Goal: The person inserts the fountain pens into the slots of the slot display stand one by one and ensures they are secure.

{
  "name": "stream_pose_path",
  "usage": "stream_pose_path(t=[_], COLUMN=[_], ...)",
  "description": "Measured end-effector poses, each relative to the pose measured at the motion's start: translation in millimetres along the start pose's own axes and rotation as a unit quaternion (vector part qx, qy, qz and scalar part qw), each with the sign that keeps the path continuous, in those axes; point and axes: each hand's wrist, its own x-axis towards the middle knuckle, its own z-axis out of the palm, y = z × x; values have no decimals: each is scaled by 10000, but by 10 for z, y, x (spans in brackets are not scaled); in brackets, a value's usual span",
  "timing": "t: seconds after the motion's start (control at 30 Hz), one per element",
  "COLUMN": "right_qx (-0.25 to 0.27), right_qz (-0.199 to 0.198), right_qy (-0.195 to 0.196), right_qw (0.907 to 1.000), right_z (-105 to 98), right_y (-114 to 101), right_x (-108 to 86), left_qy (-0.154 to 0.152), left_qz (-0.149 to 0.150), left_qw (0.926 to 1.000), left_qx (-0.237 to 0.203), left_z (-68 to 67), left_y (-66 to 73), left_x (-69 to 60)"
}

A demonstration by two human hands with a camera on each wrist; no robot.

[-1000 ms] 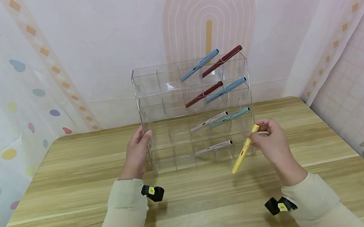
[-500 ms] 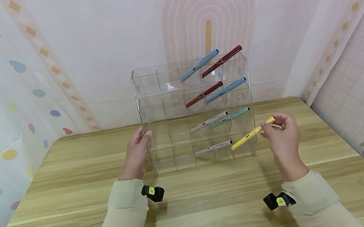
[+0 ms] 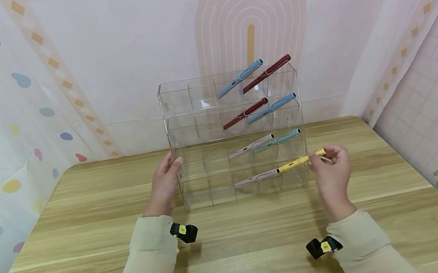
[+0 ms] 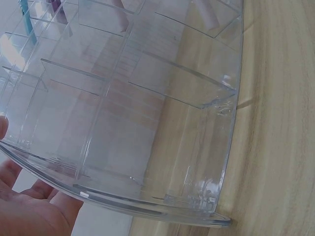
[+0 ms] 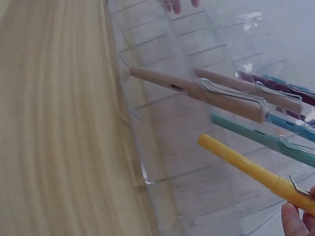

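Note:
A clear acrylic pen rack [image 3: 213, 142] with tiered compartments stands on the wooden table. My left hand [image 3: 165, 182] grips its left side wall, thumb in front; the left wrist view shows the fingers [image 4: 37, 189] outside the clear side panel. Between thumb and fingers my right hand [image 3: 333, 178] pinches the capped end of a yellow pen [image 3: 293, 163]. The pen slants, its lower end at the right part of the bottom tier. Just left of that lies a pale pinkish-grey pen [image 3: 257, 177]. In the right wrist view the yellow pen's far end [image 5: 231, 156] hovers over a compartment.
Higher tiers hold a teal pen [image 3: 283, 138], another pale pen [image 3: 252, 145], blue pens [image 3: 272, 108] and dark red pens [image 3: 245, 113], all tilted up to the right. A patterned curtain [image 3: 125, 51] hangs behind the table [image 3: 239, 246].
My right hand first went right and up, tilting the yellow pen flatter, then came back left and down, bringing its end to the bottom tier. My left hand stayed on the rack.

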Motion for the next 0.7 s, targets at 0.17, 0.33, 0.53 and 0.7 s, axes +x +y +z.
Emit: stream_pose_path(t=[0.17, 0.33, 0.53, 0.7], right_qx=[-9, 6, 93, 110], right_qz=[-20, 60, 179, 226], right_qy=[51, 50, 55, -32], right_qw=[10000, 10000, 9998, 9997], right_z=[45, 80, 131, 154], right_y=[84, 168, 237, 272], right_x=[-36, -70, -112, -140], left_qy=[11, 7, -3, 68], left_qz=[14, -1, -5, 8], left_qw=[10000, 10000, 10000, 9999], left_qx=[-29, -37, -84, -117], left_z=[2, 1, 4, 13], left_y=[-3, -2, -3, -3], left_x=[2, 2, 8, 14])
